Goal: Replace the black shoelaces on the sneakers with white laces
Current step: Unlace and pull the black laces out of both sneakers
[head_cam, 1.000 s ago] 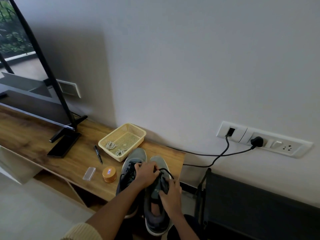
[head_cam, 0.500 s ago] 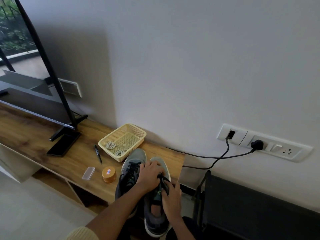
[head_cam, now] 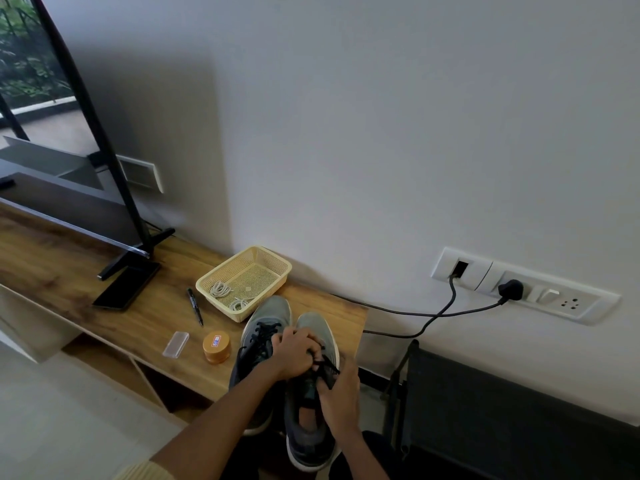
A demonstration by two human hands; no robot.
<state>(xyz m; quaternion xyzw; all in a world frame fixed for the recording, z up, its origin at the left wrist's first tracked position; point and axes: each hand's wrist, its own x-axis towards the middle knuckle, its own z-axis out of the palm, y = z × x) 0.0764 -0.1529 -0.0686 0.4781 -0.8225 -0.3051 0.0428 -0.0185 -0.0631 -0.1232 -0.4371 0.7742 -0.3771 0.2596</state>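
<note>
Under both hands: right-hand sneaker [head_cam: 308, 445], toe pointing away. Nearer the toe, left hand [head_cam: 294, 355] grips its black lace [head_cam: 327, 362]; right hand [head_cam: 341, 393] pinches it too.

Left hand [head_cam: 293, 355], right hand [head_cam: 341, 396]: both curled.

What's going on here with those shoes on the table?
A person seems to be unlacing grey sneakers on a wooden table. The left hand and the right hand grip the black lace of the right-hand sneaker. The left-hand sneaker is laced in black too. White laces lie coiled in the yellow basket.
</note>
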